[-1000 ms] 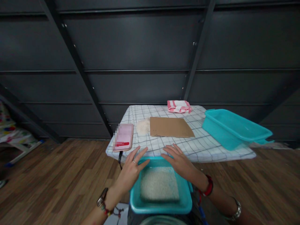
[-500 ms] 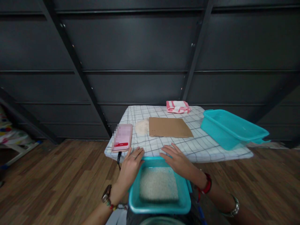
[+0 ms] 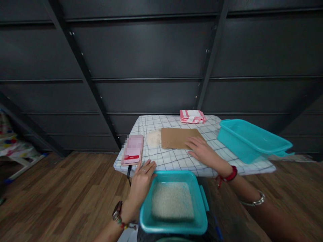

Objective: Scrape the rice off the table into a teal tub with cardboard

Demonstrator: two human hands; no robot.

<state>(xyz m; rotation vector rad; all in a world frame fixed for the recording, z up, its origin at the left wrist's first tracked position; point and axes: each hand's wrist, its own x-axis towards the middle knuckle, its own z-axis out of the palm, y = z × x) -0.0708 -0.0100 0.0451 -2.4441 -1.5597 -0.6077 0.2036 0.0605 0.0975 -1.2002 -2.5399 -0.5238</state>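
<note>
A turquoise plastic tub [image 3: 174,230] holds a layer of pale grains [image 3: 173,200] that look like rice. My left hand [image 3: 142,178] lies at the tub's far left corner, fingers stretched out toward the table edge. Over the near right part of a flat brown cardboard piece [image 3: 174,138] is my right hand [image 3: 200,150], palm down with fingers extended; whether it touches the cardboard I cannot tell. A small heap of pale grains [image 3: 153,138] lies against the cardboard's left edge.
A checked cloth [image 3: 171,164] covers the table. On it are a pink phone-like case [image 3: 133,149] at left, a folded pink-and-white striped cloth [image 3: 192,116] at the back and a second turquoise tub [image 3: 252,141] at right. A dark panelled wall [image 3: 148,50] stands behind.
My right hand has left the tub's far right corner and moved forward and right onto the cardboard area. My left hand stays at the tub's corner. The view has shifted slightly.
</note>
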